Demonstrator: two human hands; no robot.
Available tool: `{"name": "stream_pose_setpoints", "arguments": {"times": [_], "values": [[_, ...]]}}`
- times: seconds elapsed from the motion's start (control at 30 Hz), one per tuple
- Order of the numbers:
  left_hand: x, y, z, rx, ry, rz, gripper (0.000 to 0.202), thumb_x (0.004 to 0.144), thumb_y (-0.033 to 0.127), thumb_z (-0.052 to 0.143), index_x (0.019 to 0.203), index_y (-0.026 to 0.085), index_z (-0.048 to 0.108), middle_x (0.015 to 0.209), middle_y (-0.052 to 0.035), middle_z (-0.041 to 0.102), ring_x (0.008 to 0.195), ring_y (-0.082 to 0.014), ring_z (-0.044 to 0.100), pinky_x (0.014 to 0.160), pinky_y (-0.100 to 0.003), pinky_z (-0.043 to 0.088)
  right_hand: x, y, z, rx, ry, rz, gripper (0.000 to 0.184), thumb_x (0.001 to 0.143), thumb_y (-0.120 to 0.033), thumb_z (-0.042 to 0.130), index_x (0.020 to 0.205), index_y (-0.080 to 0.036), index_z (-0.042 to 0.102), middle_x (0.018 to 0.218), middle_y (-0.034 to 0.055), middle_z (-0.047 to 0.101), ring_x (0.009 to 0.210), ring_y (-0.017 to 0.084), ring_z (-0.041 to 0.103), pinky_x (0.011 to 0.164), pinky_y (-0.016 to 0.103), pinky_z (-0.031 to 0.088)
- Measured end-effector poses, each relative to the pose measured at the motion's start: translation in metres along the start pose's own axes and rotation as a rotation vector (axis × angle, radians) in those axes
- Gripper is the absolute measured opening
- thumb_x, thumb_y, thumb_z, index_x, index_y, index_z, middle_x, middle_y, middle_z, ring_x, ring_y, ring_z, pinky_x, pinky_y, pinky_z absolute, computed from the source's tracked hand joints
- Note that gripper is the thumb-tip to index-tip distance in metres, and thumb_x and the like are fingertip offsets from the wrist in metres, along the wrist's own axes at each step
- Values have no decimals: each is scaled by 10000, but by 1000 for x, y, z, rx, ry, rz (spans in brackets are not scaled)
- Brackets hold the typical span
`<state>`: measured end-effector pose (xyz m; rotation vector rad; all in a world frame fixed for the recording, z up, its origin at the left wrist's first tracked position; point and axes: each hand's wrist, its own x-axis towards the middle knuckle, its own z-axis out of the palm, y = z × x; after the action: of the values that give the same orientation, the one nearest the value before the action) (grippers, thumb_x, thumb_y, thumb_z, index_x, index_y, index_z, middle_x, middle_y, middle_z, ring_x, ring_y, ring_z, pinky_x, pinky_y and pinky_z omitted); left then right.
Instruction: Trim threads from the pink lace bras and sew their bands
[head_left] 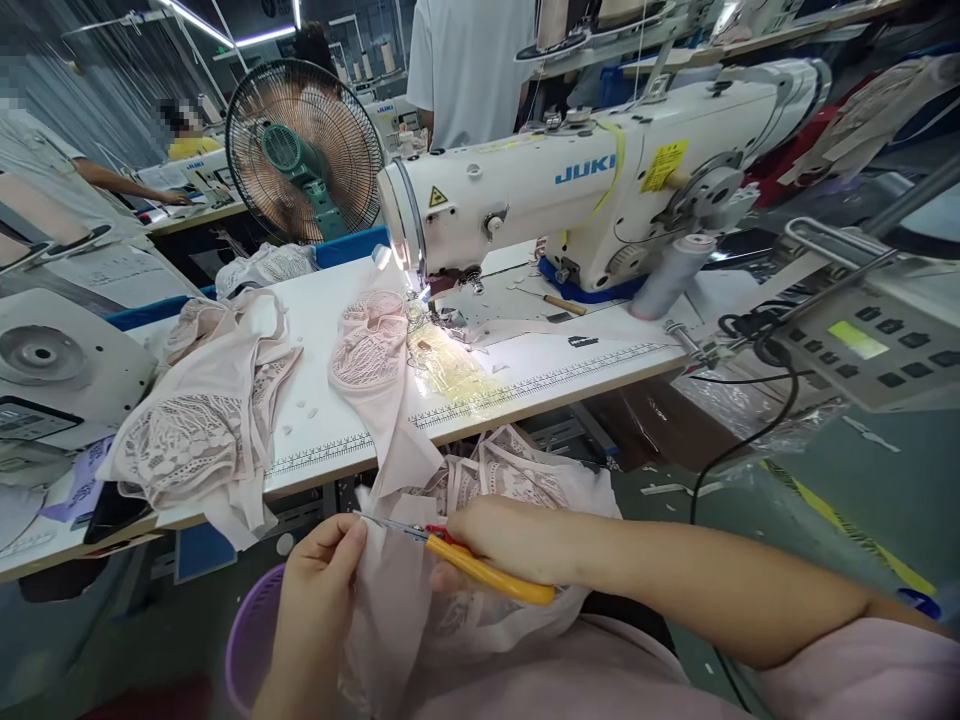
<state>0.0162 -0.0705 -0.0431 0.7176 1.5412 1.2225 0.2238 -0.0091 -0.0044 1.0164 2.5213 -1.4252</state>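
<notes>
My left hand [321, 565] pinches the edge of a pale pink lace bra [390, 590] between thumb and fingers. In my right hand [495, 540] is a pair of scissors [487, 578] with yellow and red handles. The blade tips point left and reach the fabric edge beside my left fingertips. Part of the bra hangs over the table edge, and its lace cup [369, 345] lies on the table near the needle. More lace fabric [517, 475] rests on my lap, partly hidden by my right hand.
A white JUKI sewing machine [510, 190] stands on the table [315, 385], its lamp lit. Several lace bras [187, 440] are piled at the left. A purple basket [255, 640] stands below, a fan [304, 150] behind. A control panel [877, 340] is at the right. Other people work behind.
</notes>
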Motion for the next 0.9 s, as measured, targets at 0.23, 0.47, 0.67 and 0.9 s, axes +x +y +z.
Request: {"name": "stream_pose_setpoints", "arguments": {"times": [0.23,0.47,0.67,0.9], "values": [[-22,6,6,188,54,159,277,605,436,740,639,168,679,618,-31,629,577,-146,520,492,-214,394,-3,1,-4,25,296,-56,296,710,-381,662,647,-176,459,640,-18,506,579,113,432,539,228,352],[-63,10,35,116,-31,227,288,607,427,762,720,220,599,599,30,560,567,-133,536,527,-211,451,-10,-10,0,332,107,-348,277,647,-128,622,592,-184,356,638,-57,463,585,67,439,550,171,384],[-47,-2,20,630,-300,518,170,828,377,531,910,237,582,843,-40,660,752,-190,629,682,-289,516,-31,9,-2,279,266,-427,321,664,-204,616,593,-205,303,607,-49,402,546,74,360,501,185,334],[-15,-12,-8,1181,-380,801,169,871,319,461,960,238,579,860,-25,695,766,-192,662,621,-273,518,-82,48,-23,-15,681,-280,244,762,-201,493,618,-203,297,576,-58,280,512,79,240,472,215,224]]}}
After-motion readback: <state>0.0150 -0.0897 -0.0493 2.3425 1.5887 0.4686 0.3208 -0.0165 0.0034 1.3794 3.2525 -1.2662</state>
